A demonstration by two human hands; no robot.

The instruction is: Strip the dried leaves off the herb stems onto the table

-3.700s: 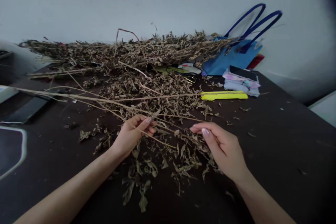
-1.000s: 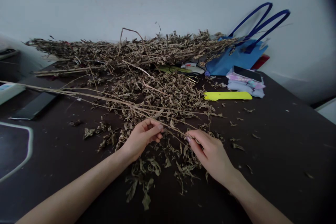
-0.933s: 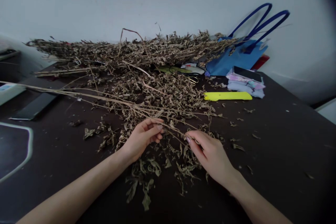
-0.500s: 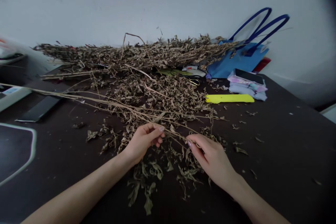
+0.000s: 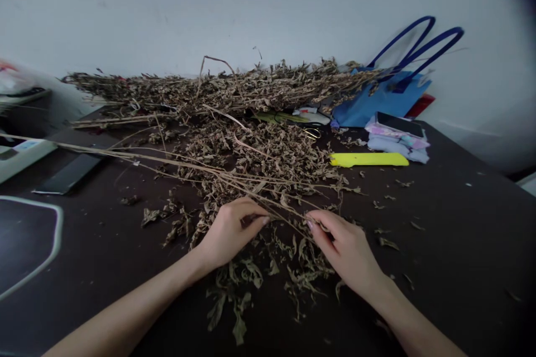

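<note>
A long thin dried stem point(image 5: 138, 157) runs from the far left across the dark table point(image 5: 452, 245) to my hands. My left hand point(image 5: 232, 230) is closed in a pinch on that stem near its leafy end. A little to the right, my right hand point(image 5: 347, 248) pinches the same stem among the dried leaves point(image 5: 268, 159) still on it. Loose stripped leaves point(image 5: 238, 284) lie scattered under and in front of both hands.
A big bundle of dried leafy stalks point(image 5: 218, 86) lies along the wall. A blue bag point(image 5: 385, 95), folded cloth with a phone point(image 5: 397, 134), a yellow flat object point(image 5: 368, 159) and scissors point(image 5: 312, 133) sit at back right. A dark phone point(image 5: 69, 174) and white device point(image 5: 20, 152) lie left.
Both hands have sunk a little toward the table and drawn closer along the stem. My right hand went from loosely open fingers to a pinch. More leaves lie below.
</note>
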